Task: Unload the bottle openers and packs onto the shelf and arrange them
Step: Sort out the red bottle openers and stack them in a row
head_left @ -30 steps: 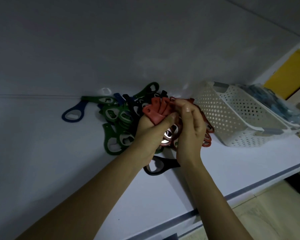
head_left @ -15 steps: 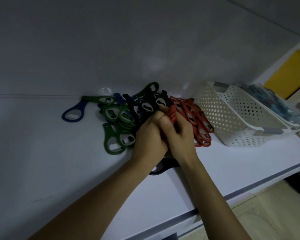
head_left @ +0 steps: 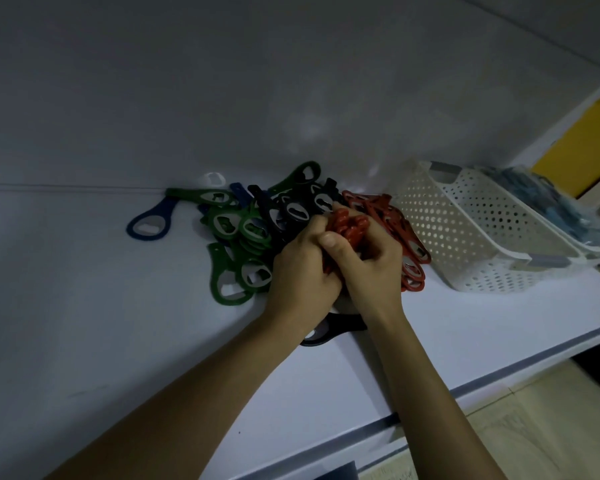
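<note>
On the white flat shelf (head_left: 118, 341), centre | your left hand (head_left: 302, 271) and right hand (head_left: 368, 268) both grip one bunch of red plastic bottle openers (head_left: 349, 225), probably to square it | blue packs (head_left: 568, 206) wait inside the white perforated basket (head_left: 465, 230).

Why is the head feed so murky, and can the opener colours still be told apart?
Head view: light is dim and bluish, shadows soft, yet green openers, black openers and red openers read apart. Head view, back wall: a faint pale glare patch above the pile. Head view, right edge: the packs in the basket are smeared and hard to make out.
</note>
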{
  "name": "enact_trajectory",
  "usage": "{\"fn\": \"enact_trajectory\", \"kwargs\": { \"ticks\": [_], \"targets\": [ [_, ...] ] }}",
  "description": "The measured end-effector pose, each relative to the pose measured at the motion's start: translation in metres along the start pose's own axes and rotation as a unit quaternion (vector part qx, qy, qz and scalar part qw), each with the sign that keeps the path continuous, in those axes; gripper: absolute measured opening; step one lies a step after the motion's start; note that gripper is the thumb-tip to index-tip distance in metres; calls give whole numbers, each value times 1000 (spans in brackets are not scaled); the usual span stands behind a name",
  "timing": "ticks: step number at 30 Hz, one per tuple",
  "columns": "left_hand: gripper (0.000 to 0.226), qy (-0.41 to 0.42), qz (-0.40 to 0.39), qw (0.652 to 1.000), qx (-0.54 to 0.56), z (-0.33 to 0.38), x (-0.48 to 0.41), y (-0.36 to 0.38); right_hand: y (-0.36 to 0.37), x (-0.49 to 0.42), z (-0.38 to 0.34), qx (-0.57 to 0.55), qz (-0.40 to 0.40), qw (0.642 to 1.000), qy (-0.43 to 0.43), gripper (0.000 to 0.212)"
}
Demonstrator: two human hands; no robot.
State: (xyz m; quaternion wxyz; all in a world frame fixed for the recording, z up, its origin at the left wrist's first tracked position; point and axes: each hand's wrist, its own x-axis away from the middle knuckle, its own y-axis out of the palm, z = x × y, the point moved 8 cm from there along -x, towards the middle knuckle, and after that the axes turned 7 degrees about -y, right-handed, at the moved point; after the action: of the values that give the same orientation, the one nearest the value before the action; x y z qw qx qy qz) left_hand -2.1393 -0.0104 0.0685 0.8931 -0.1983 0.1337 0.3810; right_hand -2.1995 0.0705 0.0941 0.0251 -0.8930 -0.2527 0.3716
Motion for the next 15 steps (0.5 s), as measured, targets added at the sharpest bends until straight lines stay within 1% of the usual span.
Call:
{"fn": "enact_trajectory", "kwargs": {
  "ticks": [2, 3, 4, 5, 6, 8, 10, 12, 14, 15],
  "targets": [
    [32, -27, -19, 999, 38, -5, -1, 3, 2, 1, 0, 0, -15, 1000, -6, 40],
    [28, -41, -26, 997, 54, -8, -2, 3, 6, 2, 1, -2, -27, 1000, 1, 39],
    [24, -45, -25, 997, 53, -9, -3, 3, 9, 3, 2, -9, -37, 999, 10, 32],
    [20, -37, -20, 998, 43, -8, -4, 1, 13, 4, 2, -14, -44, 999, 17, 24],
    [19, -22, -17, 999, 22, -7, -5, -1, 16, 4, 0, -20, -46, 999, 20, 20],
    [19, -4, -25, 1000, 11, -2, -5, -2, 19, 4, -2, -22, -43, 998, 27, 25],
    [13, 15, -32, 999, -18, 8, -6, -7, 18, 0, -7, -5, -39, 999, 23, 26],
    [17, 29, -38, 998, -29, 17, -9, -20, 23, -5, -17, 12, -38, 999, 10, 28],
    [19, 32, -32, 998, -41, 22, -12, -44, 40, -10, -34, -1, -65, 998, -11, 30],
    [20, 29, -22, 998, -59, 24, -11, -60, 53, -12, -44, -27, -84, 996, -15, 28]
  ]
}}
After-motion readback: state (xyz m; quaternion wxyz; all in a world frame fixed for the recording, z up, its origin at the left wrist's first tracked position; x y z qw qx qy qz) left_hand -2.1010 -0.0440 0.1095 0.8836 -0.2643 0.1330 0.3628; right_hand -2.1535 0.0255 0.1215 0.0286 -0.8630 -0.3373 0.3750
